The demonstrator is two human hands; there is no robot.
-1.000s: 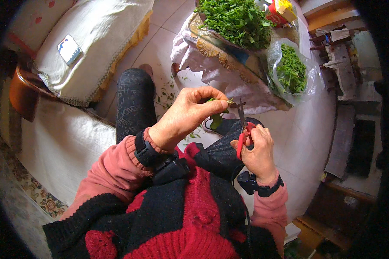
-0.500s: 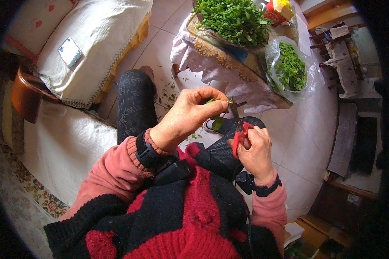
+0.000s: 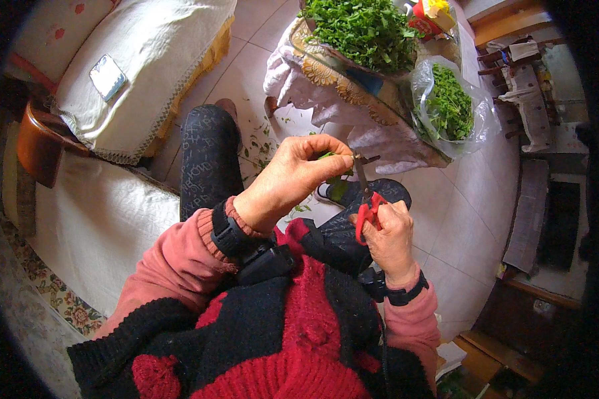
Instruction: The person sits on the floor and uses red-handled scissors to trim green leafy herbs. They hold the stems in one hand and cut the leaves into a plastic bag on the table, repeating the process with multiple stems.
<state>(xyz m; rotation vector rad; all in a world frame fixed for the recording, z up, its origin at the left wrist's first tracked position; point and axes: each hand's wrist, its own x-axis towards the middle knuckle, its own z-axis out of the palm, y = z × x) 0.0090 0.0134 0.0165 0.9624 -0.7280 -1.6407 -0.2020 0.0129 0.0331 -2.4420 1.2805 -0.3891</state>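
My left hand (image 3: 296,169) pinches a green leafy sprig (image 3: 339,191) between thumb and fingers; its leaves hang below the hand, partly hidden by it. In my right hand (image 3: 391,234) is a pair of red-handled scissors (image 3: 364,219), the fingers wrapped round the handles. The dark blades point away from me, and their tips reach the stem end just right of my left fingertips. Both hands hover above my lap, between my knees. Loose leaves (image 3: 263,143) lie scattered on the tiled floor beyond my left hand.
A cloth-covered table (image 3: 333,73) stands ahead, bearing a large heap of cut greens (image 3: 363,30). At its right corner sits a clear plastic bag (image 3: 484,123) of greens, with a red and yellow package (image 3: 434,16) behind. To the left, a phone (image 3: 107,78) rests on a white-covered seat (image 3: 153,53).
My right hand has shifted slightly left with the scissors, whose handles are turned a little. My left hand stays almost in place, still pinching the sprig.
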